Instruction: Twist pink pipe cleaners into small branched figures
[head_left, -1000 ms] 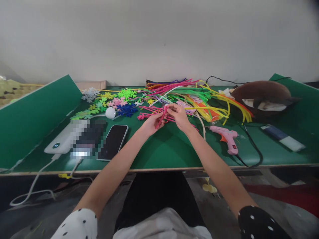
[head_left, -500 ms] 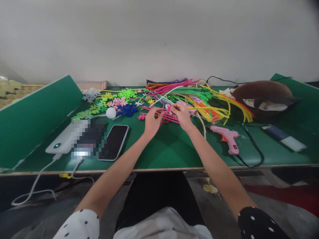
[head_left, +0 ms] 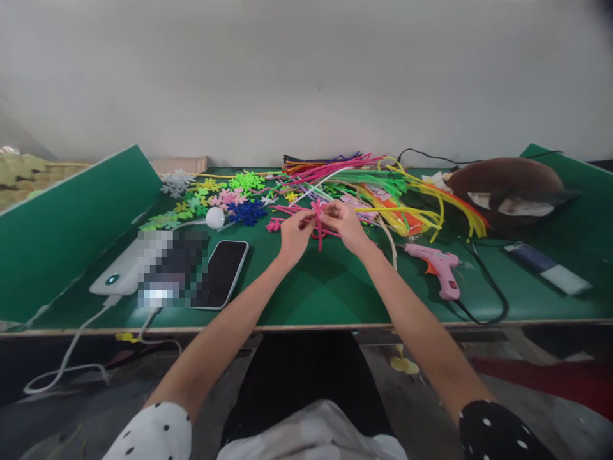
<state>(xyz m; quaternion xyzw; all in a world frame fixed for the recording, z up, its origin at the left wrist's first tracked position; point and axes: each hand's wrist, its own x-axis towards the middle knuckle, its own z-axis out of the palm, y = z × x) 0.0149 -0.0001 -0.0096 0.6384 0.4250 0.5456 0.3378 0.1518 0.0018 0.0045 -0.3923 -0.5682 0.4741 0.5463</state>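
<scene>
Between my two hands is a pink pipe-cleaner piece (head_left: 320, 237), with several arms that meet at its middle and one arm pointing down toward me. My left hand (head_left: 295, 235) pinches it from the left with thumb and forefinger. From the right, the fingertips of my right hand (head_left: 345, 222) close on it near the middle. More pink pipe cleaners (head_left: 286, 209) lie on the table behind and under my hands, partly hidden by them. A small pink branched piece (head_left: 273, 225) rests just left of my left hand.
Finished-looking pipe-cleaner snowflakes (head_left: 246, 213) lie at the back left, bundled pipe cleaners (head_left: 393, 182) behind my hands. A phone (head_left: 221, 275) and white power bank (head_left: 124, 268) are left. A pink glue gun (head_left: 443, 265), its black cord and a brown plush (head_left: 507, 182) are right.
The pink piece has turned between my fingers, so one arm now points down and short arms show at the top. My right hand has shifted slightly left and down.
</scene>
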